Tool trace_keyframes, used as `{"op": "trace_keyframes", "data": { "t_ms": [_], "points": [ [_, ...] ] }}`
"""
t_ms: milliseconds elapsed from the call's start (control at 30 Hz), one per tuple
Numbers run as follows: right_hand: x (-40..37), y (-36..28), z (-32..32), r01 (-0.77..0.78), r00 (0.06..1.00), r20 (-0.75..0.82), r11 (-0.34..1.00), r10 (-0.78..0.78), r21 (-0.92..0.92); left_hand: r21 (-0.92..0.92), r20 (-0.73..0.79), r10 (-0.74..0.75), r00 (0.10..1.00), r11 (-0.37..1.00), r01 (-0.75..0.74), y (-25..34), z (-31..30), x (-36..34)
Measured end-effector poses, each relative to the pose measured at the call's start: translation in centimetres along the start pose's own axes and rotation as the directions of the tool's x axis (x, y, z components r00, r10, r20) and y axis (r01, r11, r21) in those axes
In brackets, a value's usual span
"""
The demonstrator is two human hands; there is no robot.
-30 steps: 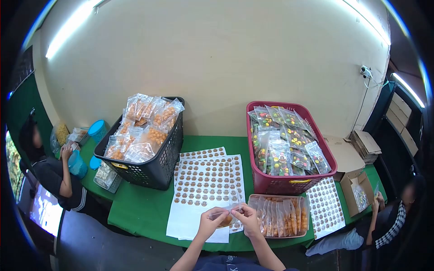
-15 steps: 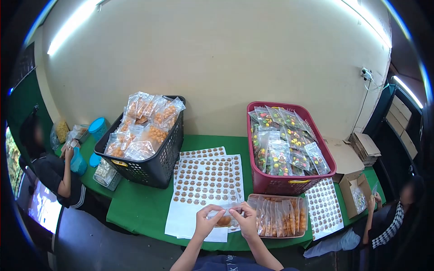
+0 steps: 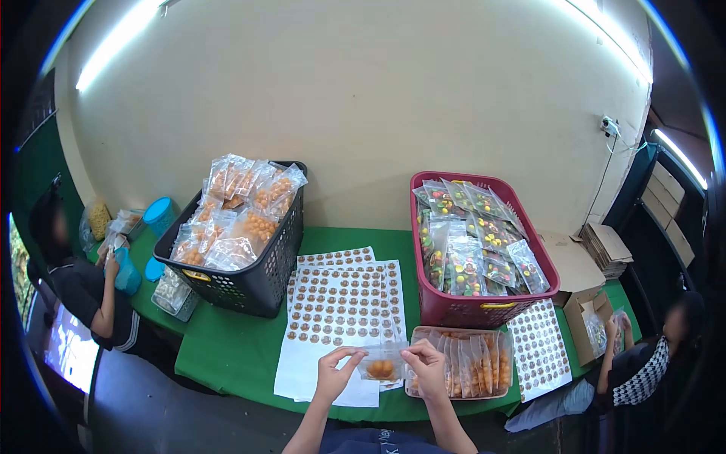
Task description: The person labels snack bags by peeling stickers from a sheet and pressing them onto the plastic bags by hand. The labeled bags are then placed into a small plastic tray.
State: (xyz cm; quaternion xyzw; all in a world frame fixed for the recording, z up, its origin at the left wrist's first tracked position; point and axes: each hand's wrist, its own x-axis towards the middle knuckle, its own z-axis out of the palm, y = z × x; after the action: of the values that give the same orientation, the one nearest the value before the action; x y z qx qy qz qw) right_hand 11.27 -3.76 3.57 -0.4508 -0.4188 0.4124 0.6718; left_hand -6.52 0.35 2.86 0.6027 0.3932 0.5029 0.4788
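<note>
A small clear plastic bag with round orange-brown snacks at its bottom hangs between my two hands. My left hand pinches the bag's upper left corner. At the upper right corner, my right hand pinches it too. Beneath and beyond the bag lie sheets of round stickers, overlapping, with a bare white strip at their near end. Right beside my right hand, a shallow tray holds a row of similar filled bags standing on edge.
A black basket of orange snack bags stands at left, a maroon basket of colourful candy bags at right. Another sticker sheet and a cardboard box lie farther right. One person works at left, another at right.
My hands have moved apart, stretching the bag's top edge flat between them; its contents now show more fully. The person at right has brought their hands closer to the cardboard box.
</note>
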Motion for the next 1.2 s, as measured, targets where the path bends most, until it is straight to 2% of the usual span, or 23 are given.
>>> {"op": "trace_keyframes", "data": {
  "t_ms": [133,200,300,333,367,433,500,567,633,667,733,767,800,900,933,1033,1100,1167,1200],
  "points": [
    [0.3,-0.4,0.2,0.066,0.986,0.156,0.994,-0.053,-0.082,-0.034,-0.031,-0.033,0.999,0.999,0.031,-0.9,-0.6,0.5],
    [0.8,0.4,0.3,0.026,0.998,0.057,1.000,-0.026,-0.011,-0.059,-0.003,-0.009,1.000,0.998,0.009,-2.4,-0.9,0.7],
    [1.6,0.3,0.8,-0.002,0.995,-0.103,0.997,0.011,0.083,-0.142,-0.050,-0.074,0.996,0.988,0.067,-3.3,-0.9,0.8],
    [1.9,0.5,0.9,-0.035,0.989,-0.139,0.993,0.051,0.110,0.012,0.061,-0.098,0.993,0.995,0.097,-4.0,-1.5,0.5],
    [2.1,0.8,1.0,-0.069,0.980,-0.174,0.988,0.092,0.138,0.077,0.093,-0.064,0.994,0.995,0.057,-4.3,-1.5,0.2],
    [2.1,1.4,2.3,-0.072,0.986,-0.137,0.985,0.094,0.158,0.193,0.159,-0.004,0.987,0.981,-0.027,-3.6,-0.7,-0.8],
    [1.9,1.7,4.6,-0.120,0.986,-0.094,0.974,0.140,0.193,0.325,0.259,0.108,0.960,0.926,-0.191,-4.3,-0.6,-0.8],
    [1.6,2.6,6.3,-0.188,0.982,0.056,0.943,0.180,0.273,0.353,0.253,0.165,0.953,0.902,-0.249,-3.7,-0.8,-0.4],
    [1.3,2.3,8.0,-0.263,0.962,0.169,0.898,0.215,0.354,0.091,0.276,-0.005,0.961,0.996,-0.021,-5.4,-1.9,0.5],
    [1.5,2.6,8.1,-0.260,0.954,0.222,0.926,0.202,0.275,-0.040,0.308,-0.089,0.947,0.993,0.107,-6.2,-2.5,0.7],
    [1.5,3.5,7.8,-0.113,0.969,0.201,0.984,0.140,-0.139,-0.139,0.261,-0.147,0.954,0.972,0.188,-6.4,-3.5,0.8],
    [1.4,3.7,7.5,-0.039,0.974,0.196,0.938,0.113,-0.346,-0.189,0.244,-0.178,0.953,0.955,0.227,-6.4,-3.9,0.9],
    [1.1,3.7,7.4,-0.110,0.956,0.203,0.902,0.211,-0.417,-0.268,0.294,-0.269,0.917,0.898,0.349,-5.5,-4.1,1.0],
    [-0.7,6.4,7.8,-0.159,0.960,0.177,0.945,0.215,-0.285,-0.316,0.401,-0.304,0.864,0.840,0.441,-6.0,-3.9,1.2],
    [-1.3,5.8,8.1,-0.259,0.940,0.177,0.947,0.292,-0.190,-0.370,0.489,-0.164,0.857,0.850,0.374,-6.5,-3.6,1.3],
    [-2.1,7.1,7.2,-0.340,0.933,0.162,0.935,0.322,0.099,-0.448,0.557,-0.200,0.806,0.744,0.495,-6.8,-2.7,0.5],
    [-2.4,6.9,5.8,-0.360,0.932,0.024,0.923,0.360,0.132,-0.265,0.597,-0.149,0.788,0.891,0.369,-6.0,-2.2,1.0],
    [-2.9,7.1,3.3,-0.384,0.914,-0.073,0.908,0.400,0.166,-0.070,0.642,-0.107,0.759,0.978,0.197,-4.7,-1.8,1.8],
    [-3.0,6.5,2.7,-0.363,0.909,-0.146,0.914,0.390,0.180,-0.073,0.602,-0.175,0.779,0.960,0.272,-4.4,-1.4,2.1]
  ]
}}
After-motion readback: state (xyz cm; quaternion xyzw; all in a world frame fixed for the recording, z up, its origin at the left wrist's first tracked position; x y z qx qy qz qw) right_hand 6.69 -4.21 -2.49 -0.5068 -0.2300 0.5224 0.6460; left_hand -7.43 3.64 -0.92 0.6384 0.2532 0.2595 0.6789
